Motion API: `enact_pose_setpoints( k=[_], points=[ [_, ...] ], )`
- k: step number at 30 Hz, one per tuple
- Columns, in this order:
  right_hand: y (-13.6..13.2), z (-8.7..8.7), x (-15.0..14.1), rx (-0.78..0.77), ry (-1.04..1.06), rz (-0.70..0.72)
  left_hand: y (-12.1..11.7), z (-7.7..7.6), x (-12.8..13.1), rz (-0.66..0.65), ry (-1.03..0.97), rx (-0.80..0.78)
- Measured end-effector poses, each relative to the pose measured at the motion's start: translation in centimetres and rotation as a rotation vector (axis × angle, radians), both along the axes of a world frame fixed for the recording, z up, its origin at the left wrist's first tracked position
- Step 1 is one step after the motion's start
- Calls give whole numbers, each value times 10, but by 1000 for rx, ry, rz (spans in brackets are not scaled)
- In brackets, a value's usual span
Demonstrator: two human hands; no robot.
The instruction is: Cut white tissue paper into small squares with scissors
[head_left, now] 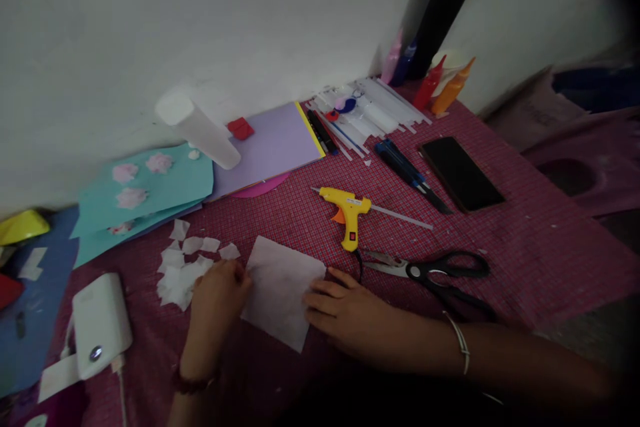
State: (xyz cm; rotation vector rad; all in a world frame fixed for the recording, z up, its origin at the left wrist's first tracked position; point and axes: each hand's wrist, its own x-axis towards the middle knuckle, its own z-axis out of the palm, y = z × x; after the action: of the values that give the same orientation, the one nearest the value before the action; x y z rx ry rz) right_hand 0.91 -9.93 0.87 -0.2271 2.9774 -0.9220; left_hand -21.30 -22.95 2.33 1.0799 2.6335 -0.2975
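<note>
A square sheet of thin white paper (pixel 283 290) lies on the red checked tablecloth in front of me. My right hand (pixel 350 317) rests flat with fingers apart, fingertips on the sheet's right edge. At the left edge of the sheet, my left hand (pixel 220 297) is closed, its fingertips curled together. Whatever they may hold is hidden. Beside and partly behind that hand is a heap of small white paper pieces (pixel 175 273). Beyond the sheet lies a yellow glue gun (pixel 350 207) with a glue stick in its back end. Black-handled scissors (pixel 425 270) lie just past my right hand.
A phone (pixel 463 173) and a blue cutter (pixel 410 173) lie at the right. Glue sticks (pixel 373 107) and paint bottles (pixel 453 88) are near the wall. Turquoise paper (pixel 175 190) bears pink paper flowers; a white roll (pixel 200 130) leans nearby. A power bank (pixel 101 323) sits left.
</note>
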Motion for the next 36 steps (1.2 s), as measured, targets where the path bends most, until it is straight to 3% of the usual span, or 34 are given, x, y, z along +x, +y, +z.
enact_pose_setpoints(
  k=[3, 7, 10, 13, 21, 27, 30, 33, 36],
  points=[
    [0, 1, 1, -9, 3, -10, -6, 1, 4, 12, 28, 139],
    [1, 2, 1, -30, -10, -34, -17, 15, 20, 40, 36, 343],
    [1, 2, 1, -24, -18, -31, -21, 25, 36, 130, -44, 334],
    [1, 2, 0, -9, -12, -30, -19, 23, 44, 179, -97, 333],
    [-2, 1, -2, 7, 3, -39, -22, -7, 62, -19, -136, 612],
    [0, 5, -2, 1, -22, -32, -34, -15, 81, 9, 100, 760],
    [0, 6, -3, -3, -34, -29, -42, -20, 84, -129, 114, 804],
    [-1, 4, -3, 4, -32, -43, -49, -29, 87, -326, -13, 838],
    [-2, 3, -2, 18, -28, -39, -51, -35, 93, -402, -67, 861]
  ],
)
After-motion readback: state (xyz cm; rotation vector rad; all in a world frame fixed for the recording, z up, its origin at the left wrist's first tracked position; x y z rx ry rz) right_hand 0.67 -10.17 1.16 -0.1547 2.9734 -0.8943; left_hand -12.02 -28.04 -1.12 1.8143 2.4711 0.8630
